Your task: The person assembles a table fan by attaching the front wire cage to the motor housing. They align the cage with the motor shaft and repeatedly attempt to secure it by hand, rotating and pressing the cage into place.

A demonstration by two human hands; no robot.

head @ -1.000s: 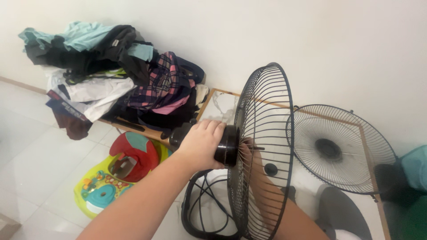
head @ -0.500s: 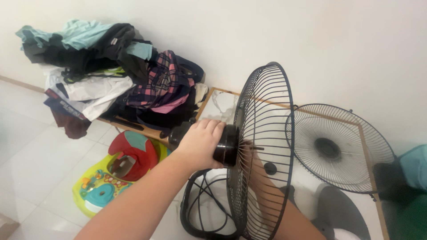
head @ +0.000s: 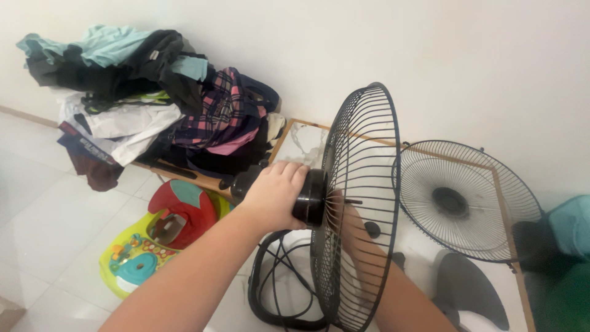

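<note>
Left hand point(head: 275, 195) is wrapped around the black motor housing point(head: 307, 198) of a fan, fingers curled over the top of it, gripping it from behind. Right hand point(head: 345, 216) is on the other side, seen through the wires of the rear fan guard point(head: 356, 203) — it's up near the motor shaft point(head: 354, 201) in the middle, but the grille hides the fingers enough that I can't tell whether they're pinching anything or just resting there.

The guard is black wire, standing upright and turned nearly edge-on to the camera, mounted on the motor housing. It sits over a low table with a marble-look top and wood edging point(head: 498, 184). Below the motor there's a black ring-shaped base with the power cord point(head: 276, 276) looped through it, down on the white tile floor point(head: 43, 209).

Other bits around:
- the loose front fan guard point(head: 461, 200), lying tilted on the table to the right, well apart from the hands
- a grey fan blade point(head: 467, 295) at the bottom right, just below that loose guard
- a small black knob-like cap point(head: 371, 229) on the table, near the right forearm
- a big pile of clothes point(head: 153, 104) against the wall on the left — plaid, teal, black, white
- a colourful baby toy seat point(head: 163, 237) on the floor under it
</note>
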